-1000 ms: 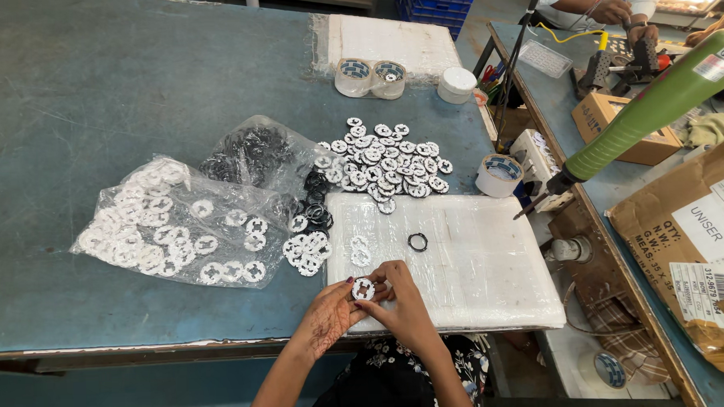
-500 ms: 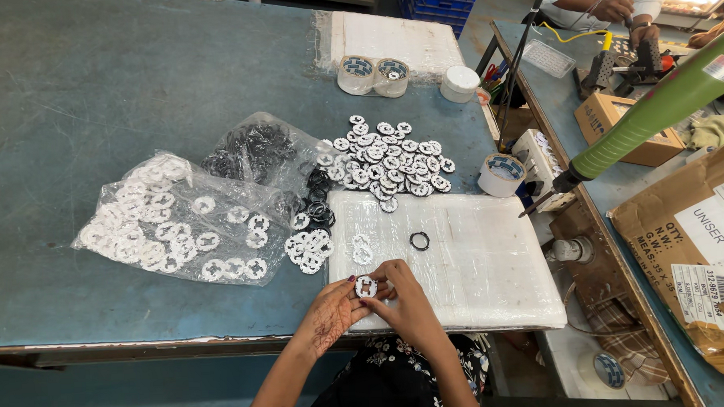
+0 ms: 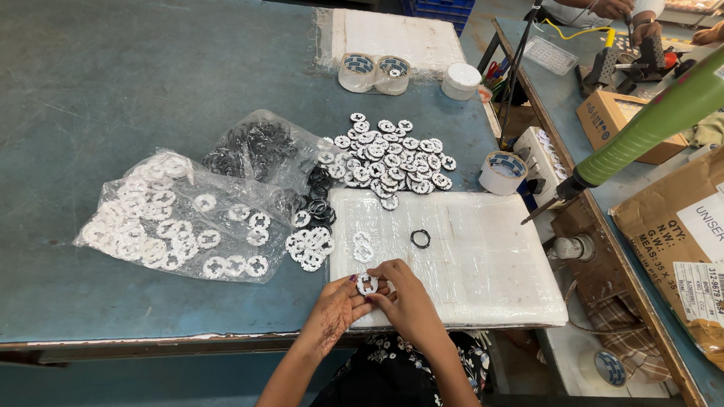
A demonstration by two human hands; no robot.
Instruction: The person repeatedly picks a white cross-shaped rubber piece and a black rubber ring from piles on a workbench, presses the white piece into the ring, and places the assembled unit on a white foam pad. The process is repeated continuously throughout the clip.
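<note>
**Disc pinched between both hands at the pad's near edge**

Both hands meet over one small white disc. The left hand closes on it from the left, the right hand from the right, fingertips pinching its rim so its face points up at the camera. The disc is round, so it has no long axis to speak of; it lies flat-on between the two grips, neither hand clearly nearer.

It sits just above the near-left corner of the white pad, close to the bench's near edge. A black ring lies alone on the pad, up and to the right of the hands, nearer the right hand. A few loose discs lie just off the pad's left edge, nearer the left hand.

Farther left is a clear bag of white discs; behind it, a bag of black rings. A heap of discs lies beyond the pad's far edge.
</note>
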